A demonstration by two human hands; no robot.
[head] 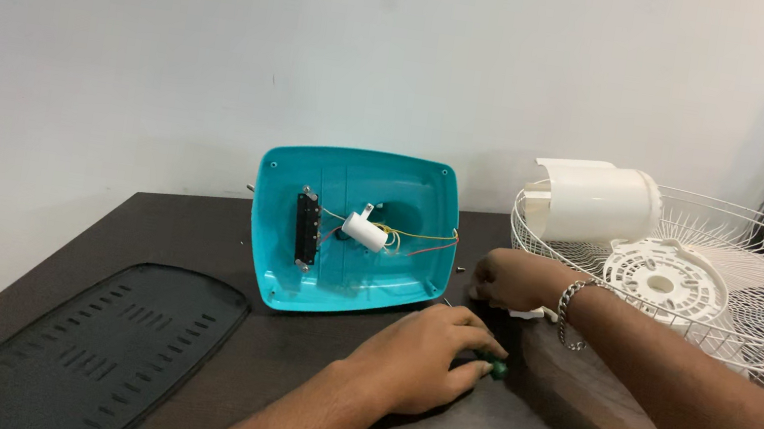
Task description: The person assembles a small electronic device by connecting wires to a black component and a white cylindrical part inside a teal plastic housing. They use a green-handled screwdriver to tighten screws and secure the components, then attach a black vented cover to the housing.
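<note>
A turquoise fan base shell (355, 231) lies open side up on the dark table (191, 228), showing a black switch block (306, 227), a white capacitor (365, 230) and coloured wires. My left hand (427, 355) rests in front of it, fingers closed on a green-handled tool (492, 365). My right hand (512, 278), wearing a chain bracelet, sits curled on the table just right of the shell, beside small screws; what it holds is hidden.
A white wire fan guard (749, 296) with a white motor housing (593, 202) and round plastic hub (667, 279) lies at the right. A black vented bottom plate (100, 344) lies at front left. The white wall stands close behind.
</note>
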